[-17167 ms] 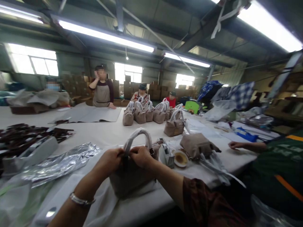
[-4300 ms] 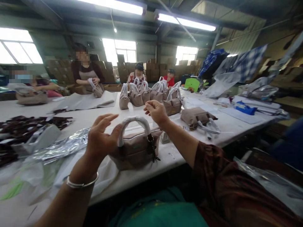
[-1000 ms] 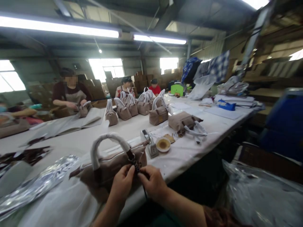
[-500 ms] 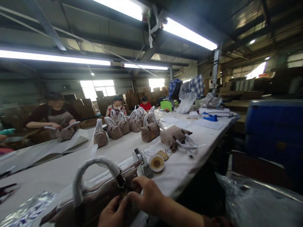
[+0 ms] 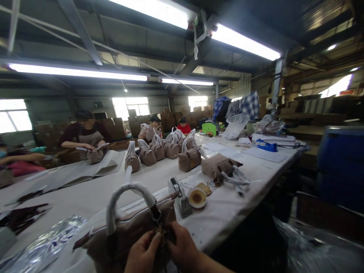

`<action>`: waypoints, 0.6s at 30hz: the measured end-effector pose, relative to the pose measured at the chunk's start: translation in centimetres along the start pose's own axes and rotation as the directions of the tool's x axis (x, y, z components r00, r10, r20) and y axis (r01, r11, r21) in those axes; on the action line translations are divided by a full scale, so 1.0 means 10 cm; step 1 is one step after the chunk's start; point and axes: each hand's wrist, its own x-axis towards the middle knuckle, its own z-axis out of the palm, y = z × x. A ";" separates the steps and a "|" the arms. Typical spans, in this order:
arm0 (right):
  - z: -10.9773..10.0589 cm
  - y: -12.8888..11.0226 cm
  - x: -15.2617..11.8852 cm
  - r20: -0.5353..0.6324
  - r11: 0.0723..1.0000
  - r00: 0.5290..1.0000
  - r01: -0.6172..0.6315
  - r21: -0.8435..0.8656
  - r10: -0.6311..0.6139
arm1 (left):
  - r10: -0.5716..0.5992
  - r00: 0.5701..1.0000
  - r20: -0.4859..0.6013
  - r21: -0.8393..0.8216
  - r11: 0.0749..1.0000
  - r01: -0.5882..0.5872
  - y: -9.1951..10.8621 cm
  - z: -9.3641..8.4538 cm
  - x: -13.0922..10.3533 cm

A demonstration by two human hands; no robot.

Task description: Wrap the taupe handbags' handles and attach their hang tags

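Observation:
A taupe handbag [image 5: 133,225] stands right in front of me, its arched handle [image 5: 129,187] wrapped in white paper. From the base of that handle hangs a small gold-coloured charm [image 5: 160,232] on a beaded chain. My left hand [image 5: 145,250] pinches the charm between thumb and finger. Closed at the charm's right side is my right hand [image 5: 182,242], with its fingertips partly hidden. Just beyond the bag are a grey tape dispenser [image 5: 183,203] and a round dish [image 5: 197,198] with a yellowish-brown middle.
Several taupe handbags [image 5: 170,149] with wrapped handles stand farther along the white table [image 5: 170,178]. Another bag [image 5: 217,167] lies on its side. Crinkled clear plastic [image 5: 54,237] is at the left. Co-workers [image 5: 85,132] sit across the table.
The view has swung left, so the scene sits farther right. My right hand has come down from above the charm to its side, while my left hand stays on it.

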 end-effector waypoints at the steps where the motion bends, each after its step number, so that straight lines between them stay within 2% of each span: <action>1: 0.04 0.01 -0.01 -0.021 1.000 1.000 -0.014 -0.020 0.013 | 0.029 0.999 -0.014 0.073 0.997 -0.028 0.03 0.00 -0.02; 6: 0.14 0.02 -0.05 -0.109 0.999 0.993 0.032 -0.042 -0.036 | 0.109 0.994 -0.004 0.336 0.936 -0.102 0.10 -0.02 -0.08; 10: 0.13 -0.03 -0.15 -0.048 0.996 0.998 0.048 0.069 -0.045 | 0.124 0.992 0.024 0.382 0.916 -0.123 0.07 -0.04 -0.09; 13: 0.08 -0.07 -0.23 0.050 0.984 0.992 0.110 0.139 -0.118 | 0.089 0.995 0.049 0.317 0.943 -0.100 0.03 -0.06 -0.06; 15: -0.01 -0.11 -0.25 0.081 0.978 0.978 0.183 0.102 -0.191 | 0.025 0.997 0.068 0.209 0.977 -0.039 0.01 -0.07 -0.04; 16: -0.08 -0.15 -0.25 0.070 0.974 0.973 0.215 0.066 -0.219 | -0.022 0.997 0.079 0.134 0.991 0.012 0.01 -0.07 -0.05; 18: -0.25 -0.24 -0.20 -0.022 0.962 0.962 0.273 -0.029 -0.274 | -0.131 0.986 0.104 -0.045 0.990 0.136 0.04 -0.03 -0.09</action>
